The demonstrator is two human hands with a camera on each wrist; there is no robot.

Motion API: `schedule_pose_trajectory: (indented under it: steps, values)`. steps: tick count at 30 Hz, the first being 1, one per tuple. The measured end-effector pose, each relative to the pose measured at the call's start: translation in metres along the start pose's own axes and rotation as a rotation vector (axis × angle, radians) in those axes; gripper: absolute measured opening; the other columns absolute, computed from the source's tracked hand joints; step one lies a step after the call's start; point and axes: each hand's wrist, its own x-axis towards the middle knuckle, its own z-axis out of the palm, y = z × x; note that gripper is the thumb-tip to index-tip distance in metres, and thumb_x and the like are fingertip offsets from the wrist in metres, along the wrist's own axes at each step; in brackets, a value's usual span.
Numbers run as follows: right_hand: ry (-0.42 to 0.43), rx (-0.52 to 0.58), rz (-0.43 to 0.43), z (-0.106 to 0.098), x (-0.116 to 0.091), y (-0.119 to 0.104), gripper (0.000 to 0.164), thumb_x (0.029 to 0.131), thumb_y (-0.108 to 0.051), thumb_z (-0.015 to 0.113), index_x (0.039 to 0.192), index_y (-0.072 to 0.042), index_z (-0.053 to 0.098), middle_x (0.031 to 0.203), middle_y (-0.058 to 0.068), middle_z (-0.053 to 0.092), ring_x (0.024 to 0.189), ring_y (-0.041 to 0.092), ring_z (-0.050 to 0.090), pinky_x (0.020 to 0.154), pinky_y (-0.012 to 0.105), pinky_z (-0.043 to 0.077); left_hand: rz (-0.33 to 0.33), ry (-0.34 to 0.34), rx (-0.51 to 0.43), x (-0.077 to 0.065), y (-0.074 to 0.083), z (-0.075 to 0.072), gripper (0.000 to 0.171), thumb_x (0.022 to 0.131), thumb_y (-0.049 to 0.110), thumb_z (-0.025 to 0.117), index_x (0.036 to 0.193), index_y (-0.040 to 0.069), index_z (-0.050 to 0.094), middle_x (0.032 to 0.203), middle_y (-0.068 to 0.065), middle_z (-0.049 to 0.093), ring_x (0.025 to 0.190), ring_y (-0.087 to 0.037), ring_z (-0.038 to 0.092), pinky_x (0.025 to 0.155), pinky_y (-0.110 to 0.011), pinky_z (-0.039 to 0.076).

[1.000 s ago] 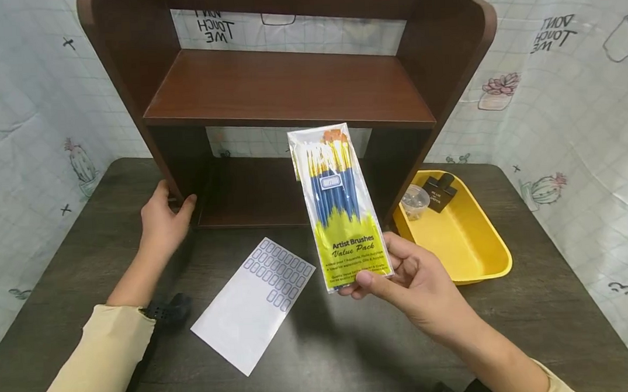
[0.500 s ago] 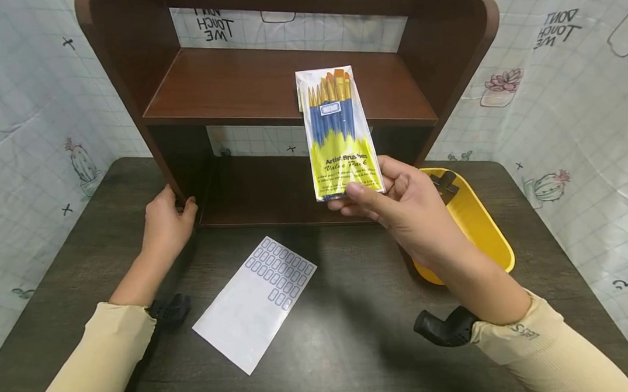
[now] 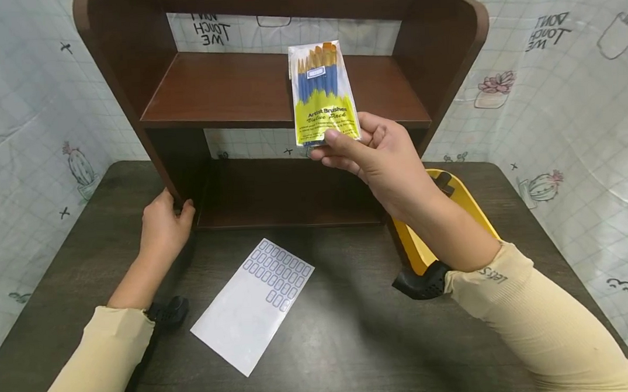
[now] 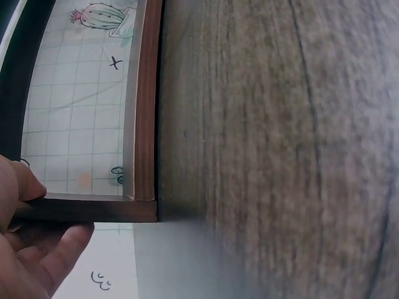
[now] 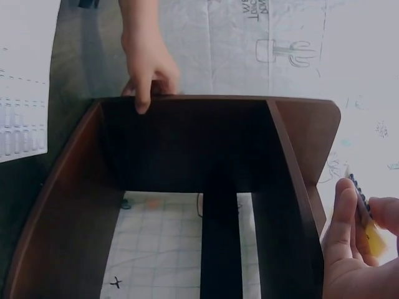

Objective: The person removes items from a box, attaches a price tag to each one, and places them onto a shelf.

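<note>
A clear pack of blue-handled artist brushes (image 3: 324, 96) with a yellow-green printed front is held up before the middle shelf. My right hand (image 3: 383, 161) pinches its lower end, thumb on the front and fingers behind. In the right wrist view the pack appears edge-on between thumb and fingers. A small white label sits on the pack's front. At the lower left of the dark brown wooden shelf unit (image 3: 279, 118), my left hand (image 3: 164, 226) grips the side panel. The left wrist view shows thumb and fingers on either side of that panel (image 4: 93, 210).
A white sheet of blue-outlined labels (image 3: 250, 310) lies on the dark table (image 3: 341, 347), in front of the shelf. The yellow tray (image 3: 474, 198), partly hidden by my right forearm, stands at the right with a dark item inside. A printed curtain hangs behind.
My right hand has carried the brush pack upward and away, from in front of the lower opening to the middle shelf's height. The left hand keeps its grip on the panel.
</note>
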Motion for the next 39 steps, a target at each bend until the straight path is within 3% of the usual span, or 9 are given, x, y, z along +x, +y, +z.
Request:
schedule_pose_trajectory:
  steps: [12,18,33,39]
  values:
    - [0.046,-0.014,-0.015,0.018,0.038,-0.011,0.039,0.100,-0.016,0.070,0.135,0.000,0.061,0.111,0.015,0.079,0.087,0.019,0.081,0.083,0.026,0.063,0.010,0.007,-0.011,-0.001,-0.001,0.002,0.020,0.104,0.008,0.056,0.114,-0.008,0.062,0.095,-0.029,0.067,0.059,-0.031,0.054,0.054,-0.036,0.038]
    - [0.072,-0.013,-0.008,0.026,0.050,-0.013,0.040,0.101,-0.015,0.069,0.136,0.002,0.061,0.109,0.016,0.079,0.084,0.017,0.080,0.081,0.025,0.063,0.028,0.022,-0.008,0.000,-0.002,0.003,0.021,0.104,0.007,0.056,0.116,-0.009,0.062,0.099,-0.032,0.068,0.062,-0.036,0.060,0.056,-0.039,0.042]
    - [0.058,-0.074,0.060,0.029,0.056,-0.025,0.042,0.102,-0.015,0.068,0.137,0.006,0.058,0.127,0.024,0.073,0.086,0.018,0.080,0.079,0.026,0.063,0.025,0.043,-0.006,-0.001,-0.002,0.001,0.019,0.103,0.007,0.057,0.113,-0.009,0.063,0.096,-0.031,0.068,0.063,-0.034,0.058,0.056,-0.037,0.040]
    - [0.057,-0.097,0.077,0.026,0.055,-0.026,0.041,0.101,-0.009,0.067,0.138,0.006,0.057,0.122,0.022,0.073,0.085,0.018,0.080,0.082,0.027,0.063,0.021,0.040,0.002,-0.001,-0.002,0.003,0.020,0.103,0.008,0.057,0.113,-0.009,0.062,0.098,-0.031,0.068,0.063,-0.034,0.058,0.056,-0.038,0.041]
